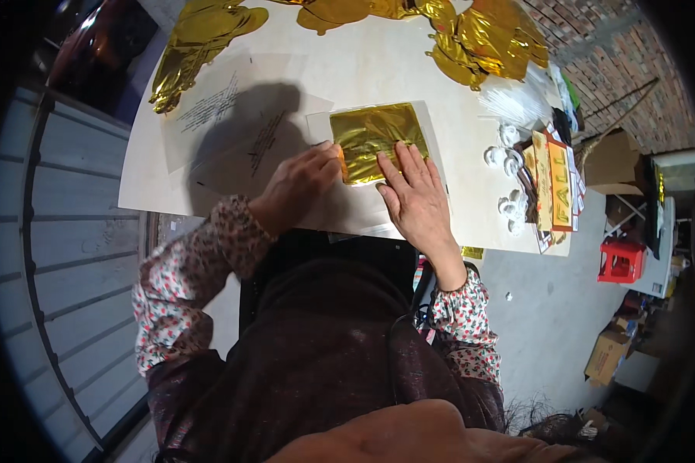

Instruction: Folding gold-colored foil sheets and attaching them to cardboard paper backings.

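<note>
A folded gold foil balloon lies as a flat square near the front of the table. Clear plastic shows around its edges; whether the foil is inside it or on top, I cannot tell. My right hand rests flat on the foil's right part, fingers stretched out and spread. At the left edge of the square, my left hand has its fingers bent and closed against the foil, the fingertips partly hidden. To the left lie clear printed sheets, partly under my shadow.
Deflated gold foil balloons are heaped along the far edge of the pale table. At the right are small white coils, white straws and a stack of printed cards. A red stool stands beyond on the floor.
</note>
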Available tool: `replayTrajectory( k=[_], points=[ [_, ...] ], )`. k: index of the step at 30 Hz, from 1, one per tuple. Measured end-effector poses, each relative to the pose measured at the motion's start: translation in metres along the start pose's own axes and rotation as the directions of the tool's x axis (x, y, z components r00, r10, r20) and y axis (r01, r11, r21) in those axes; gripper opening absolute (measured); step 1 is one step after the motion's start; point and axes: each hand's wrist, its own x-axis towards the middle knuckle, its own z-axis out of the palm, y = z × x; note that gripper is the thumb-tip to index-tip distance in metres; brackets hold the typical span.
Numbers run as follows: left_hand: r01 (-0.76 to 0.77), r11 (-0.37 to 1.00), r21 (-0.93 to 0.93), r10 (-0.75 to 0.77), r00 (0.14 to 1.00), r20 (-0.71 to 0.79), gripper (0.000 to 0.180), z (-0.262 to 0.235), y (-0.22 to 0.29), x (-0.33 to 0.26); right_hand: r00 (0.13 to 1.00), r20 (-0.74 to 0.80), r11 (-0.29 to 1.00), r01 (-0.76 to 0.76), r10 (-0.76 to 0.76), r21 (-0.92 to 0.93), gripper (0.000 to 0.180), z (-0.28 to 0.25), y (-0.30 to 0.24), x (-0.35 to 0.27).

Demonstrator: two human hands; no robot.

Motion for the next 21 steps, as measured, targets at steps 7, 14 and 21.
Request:
replayTrajectory(
  k=[7, 14, 21],
  points=[
    [0.207, 0.978, 0.019, -0.206, 0.977, -0.06, 0.031, 0.004, 0.024, -0.007, 1.0, 0.014, 1.0, -0.017, 0.017, -0.019, 0.047, -0.002, -0.005, -0.005],
    [0.259, 0.942, -0.214, -0.289, 0.949, -0.123, 0.033, 0.009, 0.026, -0.003, 0.994, -0.055, 0.99, 0.102, -0.096, 0.103, 0.041, -0.028, -0.002, 0.018],
    [0.259, 0.96, -0.105, -0.272, 0.954, -0.127, 0.039, 0.014, 0.031, -0.005, 0.872, 0.099, 0.875, 0.466, -0.479, 0.133, 0.051, 0.017, 0.011, 0.068]
  ],
)
